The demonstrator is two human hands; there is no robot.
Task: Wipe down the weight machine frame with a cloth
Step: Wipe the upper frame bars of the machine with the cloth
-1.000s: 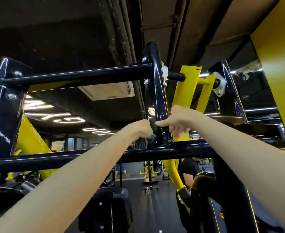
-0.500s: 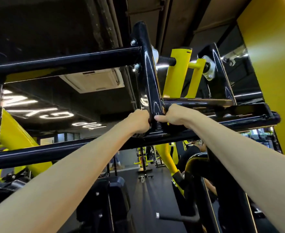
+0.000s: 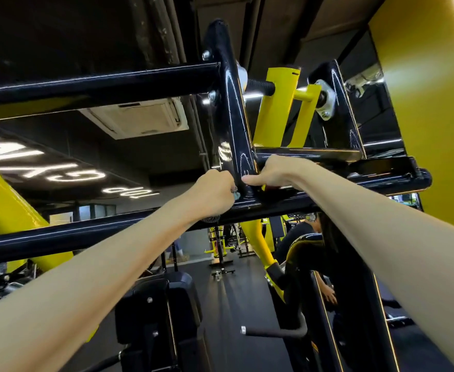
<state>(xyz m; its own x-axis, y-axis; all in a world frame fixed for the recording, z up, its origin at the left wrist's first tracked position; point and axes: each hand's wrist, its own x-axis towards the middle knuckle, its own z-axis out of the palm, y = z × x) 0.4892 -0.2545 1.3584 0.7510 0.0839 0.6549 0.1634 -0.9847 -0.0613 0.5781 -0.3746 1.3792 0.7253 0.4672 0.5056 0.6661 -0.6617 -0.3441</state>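
Note:
The weight machine frame (image 3: 231, 108) is glossy black, with an upright post meeting a long lower crossbar (image 3: 59, 237) overhead. My left hand (image 3: 211, 194) grips a dark cloth (image 3: 235, 193), mostly hidden in the fist, and presses it against the foot of the post at the joint. My right hand (image 3: 272, 171) holds the frame just right of the post, thumb pointing left along the bar. Both arms reach up and forward.
A yellow pivot arm (image 3: 276, 108) and a bolted bearing plate (image 3: 325, 102) sit behind the post. A yellow wall (image 3: 429, 89) is at the right. Below are a black padded seat (image 3: 156, 318), a grey handle (image 3: 274, 331) and dark floor. A person sits beyond.
The view has tilted down slightly, so the frame sits lower in view. Both hands stay at the post's base; the left hand has shifted a little against the joint.

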